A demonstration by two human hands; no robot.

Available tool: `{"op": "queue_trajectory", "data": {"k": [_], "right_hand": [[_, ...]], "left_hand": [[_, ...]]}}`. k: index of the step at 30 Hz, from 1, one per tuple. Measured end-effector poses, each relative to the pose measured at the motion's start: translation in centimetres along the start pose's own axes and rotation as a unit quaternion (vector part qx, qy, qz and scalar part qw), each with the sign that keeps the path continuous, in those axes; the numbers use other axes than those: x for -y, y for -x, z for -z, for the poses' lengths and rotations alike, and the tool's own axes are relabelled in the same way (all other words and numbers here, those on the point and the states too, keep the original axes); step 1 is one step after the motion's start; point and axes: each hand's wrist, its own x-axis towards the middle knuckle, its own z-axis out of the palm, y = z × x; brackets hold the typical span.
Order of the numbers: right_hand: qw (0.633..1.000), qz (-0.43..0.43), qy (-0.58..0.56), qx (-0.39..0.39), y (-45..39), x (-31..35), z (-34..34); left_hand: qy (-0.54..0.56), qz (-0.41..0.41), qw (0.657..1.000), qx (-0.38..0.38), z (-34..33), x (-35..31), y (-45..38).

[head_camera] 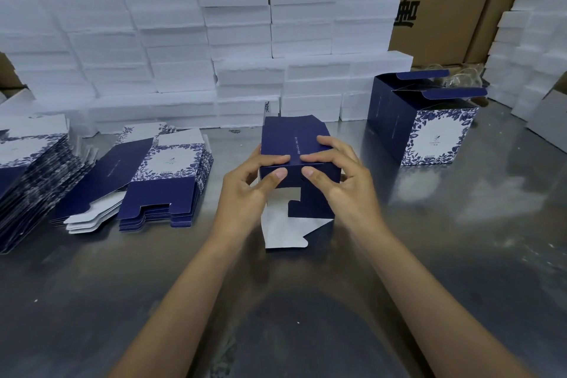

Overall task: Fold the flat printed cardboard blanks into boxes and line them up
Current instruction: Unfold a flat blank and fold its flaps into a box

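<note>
Navy card, item: partly formed box (296,156), printed dark blue outside, white inside, held low over the steel counter (429,255) at centre.
Step in hand: bottom closure, by my judgement; body already squared up, blue notched flap and white flap hanging loose toward the person.
Left grip: left hand (254,184) pinching the near upper edge, fingers on top, thumb on the near face.
Right grip: right hand (340,175) doing likewise, just beside the left, fingertips almost meeting at the middle crease.
Box relative to grip: main body beyond and under the fingers; loose flaps below the palms.
Next move calls for: tucking the flaps inward in order and locking the notch.
Stock: flat blanks (159,181) stacked at left.
Finished: standing boxes (429,126) at right, top flaps open.
</note>
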Motion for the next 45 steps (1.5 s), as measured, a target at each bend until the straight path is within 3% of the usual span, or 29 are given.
{"op": "queue_trajectory", "data": {"k": [4, 15, 18, 22, 25, 28, 30, 34, 37, 42, 43, 45], "right_hand": [[0.999, -0.003, -0.038, 0.025, 0.1, -0.1, 0.9], [0.999, -0.002, -0.043, 0.027, -0.3, -0.6, 1.3], [0.993, -0.074, -0.092, 0.011, -0.3, -1.0, 1.5], [0.972, -0.230, -0.042, -0.022, -0.6, -2.5, 1.4], [0.952, -0.284, -0.108, -0.033, -0.8, -2.9, 1.4], [0.951, -0.213, -0.216, -0.059, -1.1, -1.9, 1.8], [0.973, -0.142, -0.172, -0.054, -1.1, -1.1, 2.2], [0.995, -0.032, -0.097, -0.001, -0.3, 0.6, 2.2], [0.999, 0.006, 0.009, 0.042, 0.2, 1.3, 2.0], [0.992, -0.005, 0.067, 0.106, 0.4, 1.4, 2.3], [0.991, -0.005, 0.068, 0.115, 0.5, 1.3, 2.3], [0.991, -0.004, 0.055, 0.124, 0.5, 1.2, 2.4]], "left_hand": [[0.015, 0.010, 0.999, 0.028, 0.4, -0.3, -0.1], [0.032, 0.004, 0.999, -0.004, 0.3, -0.7, 0.1], [-0.011, -0.004, 1.000, -0.001, 0.9, -0.5, 0.1], [-0.134, -0.014, 0.991, -0.025, 1.6, 0.3, -0.1], [-0.113, 0.003, 0.993, -0.038, 1.6, 0.6, -0.2], [-0.011, 0.077, 0.994, -0.073, 1.5, 0.7, -0.4], [0.020, 0.147, 0.987, -0.067, 0.8, 0.9, -0.4], [0.042, 0.293, 0.950, 0.095, -1.0, 1.5, 1.0], [-0.007, 0.353, 0.909, 0.220, -1.4, 1.7, 1.7], [-0.194, 0.345, 0.846, 0.358, 0.1, -0.1, 1.3], [-0.243, 0.340, 0.840, 0.347, 0.7, -0.8, 1.1], [-0.365, 0.311, 0.846, 0.233, 2.0, -1.8, 0.2]]}}
